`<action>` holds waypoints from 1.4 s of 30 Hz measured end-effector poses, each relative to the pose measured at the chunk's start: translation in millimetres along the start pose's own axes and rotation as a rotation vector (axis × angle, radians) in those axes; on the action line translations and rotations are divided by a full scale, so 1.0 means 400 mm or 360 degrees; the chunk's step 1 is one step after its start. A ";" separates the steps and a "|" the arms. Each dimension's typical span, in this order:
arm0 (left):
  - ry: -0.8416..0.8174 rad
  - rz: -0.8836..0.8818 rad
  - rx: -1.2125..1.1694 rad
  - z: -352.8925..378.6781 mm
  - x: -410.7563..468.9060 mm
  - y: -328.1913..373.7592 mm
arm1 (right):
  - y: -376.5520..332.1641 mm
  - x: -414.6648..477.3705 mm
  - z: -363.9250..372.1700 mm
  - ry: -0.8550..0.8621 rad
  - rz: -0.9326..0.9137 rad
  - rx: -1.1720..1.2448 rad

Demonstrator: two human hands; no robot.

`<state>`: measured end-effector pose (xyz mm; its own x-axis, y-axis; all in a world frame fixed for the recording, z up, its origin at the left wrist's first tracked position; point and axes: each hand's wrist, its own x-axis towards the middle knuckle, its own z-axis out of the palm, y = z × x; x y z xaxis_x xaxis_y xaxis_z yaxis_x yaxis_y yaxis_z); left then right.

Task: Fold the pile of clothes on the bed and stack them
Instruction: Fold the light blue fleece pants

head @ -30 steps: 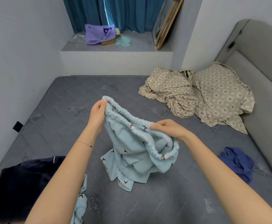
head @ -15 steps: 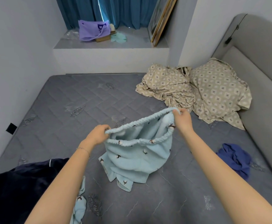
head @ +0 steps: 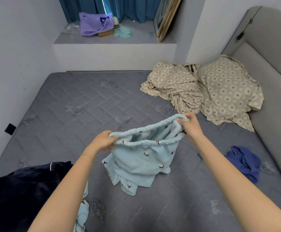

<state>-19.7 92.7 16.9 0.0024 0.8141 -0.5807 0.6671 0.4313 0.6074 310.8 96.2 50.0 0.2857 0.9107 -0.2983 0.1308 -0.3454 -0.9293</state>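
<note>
A: What is the state of each grip?

B: We read both as holding. The left hand (head: 103, 141) pinches the near-left end of the elastic waistband (head: 144, 142) of the light blue garment (head: 141, 158), with the fingers curled round the band. The right hand (head: 191, 126) pinches the far-right end in the same way.

A: Where is the garment?

B: We see it between the two hands, over the middle of the bed (head: 66, 104). The waistband is pulled taut and its mouth stands open. The lower part hangs down and lies crumpled on the grey quilted mattress.

A: What lies around it?

B: A second light blue piece (head: 83, 213) lies at the near edge, just beside the left forearm. A dark navy garment (head: 24, 190) sits heaped at the near left. A blue garment (head: 244, 162) lies bunched at the right, apart from the others. Beige patterned bedding (head: 208, 92) is piled against the headboard (head: 270, 64). On the far ledge (head: 141, 38) we note a purple bag (head: 94, 24).
</note>
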 end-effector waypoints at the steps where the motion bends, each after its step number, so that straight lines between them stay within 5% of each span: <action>1: -0.0107 -0.0053 0.0256 -0.002 0.005 0.000 | -0.001 -0.001 0.003 -0.0049 0.0005 -0.0007; 4: -0.0194 -0.0133 0.0802 0.023 0.021 0.004 | -0.007 -0.005 0.017 -0.0204 -0.0080 -0.0014; 7: 0.0020 -0.0145 0.0828 0.054 0.035 -0.003 | -0.010 -0.001 0.010 -0.0239 -0.0169 -0.0199; 11: 0.0373 -0.0048 0.0324 0.040 0.049 -0.019 | 0.009 0.018 -0.019 -0.0041 -0.0282 -0.0848; 15: 0.0599 -0.0014 -0.0446 -0.006 0.065 -0.015 | 0.048 0.028 -0.044 0.0106 -0.0290 -0.1053; 20: 0.0683 0.0053 -0.1001 -0.017 0.068 0.015 | 0.067 0.032 -0.063 -0.0157 -0.0061 -0.1387; 27: 0.0647 -0.0140 -0.1467 -0.017 0.070 0.073 | 0.056 0.039 -0.077 -0.0574 0.0178 -0.0129; 31: 0.0668 0.0083 -0.1248 -0.017 0.068 0.049 | 0.057 0.036 -0.085 -0.0616 -0.0073 -0.0418; 35: 0.0400 0.0359 -0.1026 -0.024 0.057 0.036 | 0.072 0.038 -0.081 -0.0454 -0.0275 -0.0543; 42: 0.0070 0.0406 -0.1175 -0.023 0.050 0.025 | 0.075 0.053 -0.086 -0.0313 -0.0159 -0.0372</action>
<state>-19.8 116.9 16.3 0.0493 0.9309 -0.3619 -0.0182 0.3632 0.9316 353.3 97.4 23.2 0.0745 0.9613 -0.2654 0.3700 -0.2737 -0.8878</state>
